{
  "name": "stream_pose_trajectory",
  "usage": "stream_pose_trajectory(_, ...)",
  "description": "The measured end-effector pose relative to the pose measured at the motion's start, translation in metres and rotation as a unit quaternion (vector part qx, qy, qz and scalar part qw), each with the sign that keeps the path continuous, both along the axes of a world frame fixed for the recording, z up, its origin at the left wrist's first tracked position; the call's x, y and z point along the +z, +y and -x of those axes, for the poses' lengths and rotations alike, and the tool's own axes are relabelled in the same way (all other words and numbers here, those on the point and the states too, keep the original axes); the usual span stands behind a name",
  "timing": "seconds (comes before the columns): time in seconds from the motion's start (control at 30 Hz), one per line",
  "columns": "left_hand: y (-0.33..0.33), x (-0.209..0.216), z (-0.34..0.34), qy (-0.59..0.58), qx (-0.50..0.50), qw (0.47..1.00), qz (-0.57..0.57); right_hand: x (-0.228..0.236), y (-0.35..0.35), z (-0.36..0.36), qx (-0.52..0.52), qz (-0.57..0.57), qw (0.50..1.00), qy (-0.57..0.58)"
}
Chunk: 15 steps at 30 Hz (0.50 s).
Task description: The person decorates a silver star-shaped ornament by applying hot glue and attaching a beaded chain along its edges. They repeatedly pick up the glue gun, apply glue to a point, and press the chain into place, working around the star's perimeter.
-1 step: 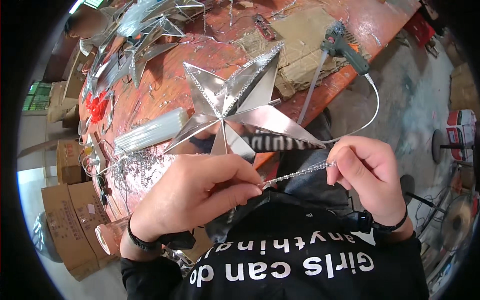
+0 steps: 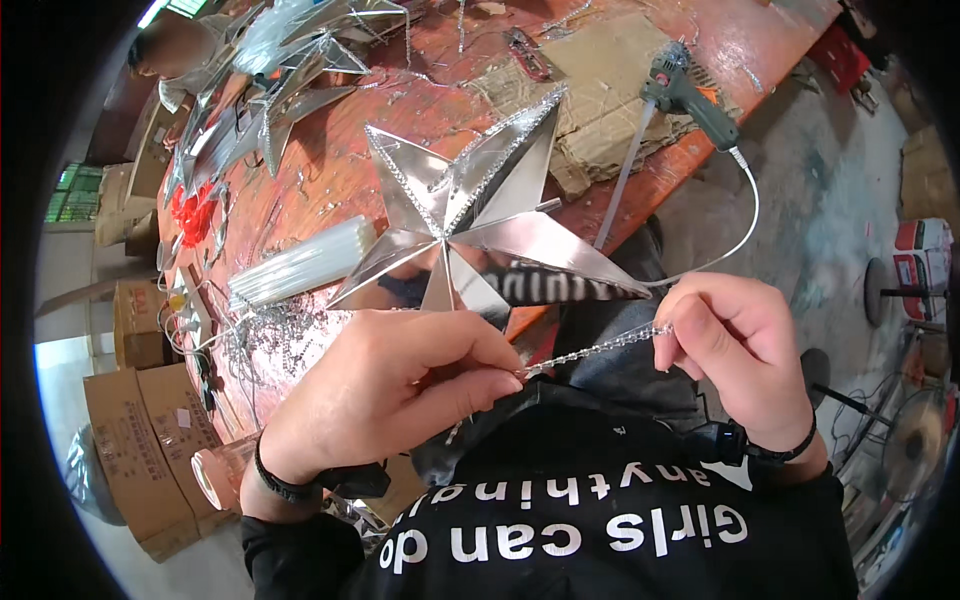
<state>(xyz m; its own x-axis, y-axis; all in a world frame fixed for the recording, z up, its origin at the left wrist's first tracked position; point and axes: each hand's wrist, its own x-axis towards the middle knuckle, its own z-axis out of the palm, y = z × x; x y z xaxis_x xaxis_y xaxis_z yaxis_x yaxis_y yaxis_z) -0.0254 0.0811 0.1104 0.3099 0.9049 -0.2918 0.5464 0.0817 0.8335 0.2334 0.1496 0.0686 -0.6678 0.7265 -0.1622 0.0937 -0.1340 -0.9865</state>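
Left hand, right hand pinched tight on rhinestone chain; hard tug could snap it. 5-point star at near edge of bench: bump could topple it.

A cardboard box sits left of the counter, 1 person at upper left, a fan far right.

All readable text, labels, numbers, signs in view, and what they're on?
Black shirt: large white lettering, upside down; legible, wording not copied here.
Silver star: reflected white lettering, distorted.
Large cardboard box, left: rows of print, too small to read.
Red-and-white package, right: markings too small to read.
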Motion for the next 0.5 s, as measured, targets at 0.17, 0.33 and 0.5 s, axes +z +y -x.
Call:
stream_pose_trajectory(0.17, 0.004, 0.001, 0.006, -0.019, 0.083, 0.994, 0.075, -0.004, 0.004, -0.005, -0.038, -0.030, 0.999, 0.007)
stream_pose_trajectory(0.33, 0.000, -0.006, 0.014, -0.090, 0.198, 0.972, 0.090, -0.009, 0.005, -0.009, -0.063, -0.051, 0.997, 0.000)
stream_pose_trajectory(0.5, 0.006, -0.006, 0.016, -0.099, 0.213, 0.969, 0.073, -0.014, 0.005, -0.007, -0.078, -0.083, 0.993, 0.006)
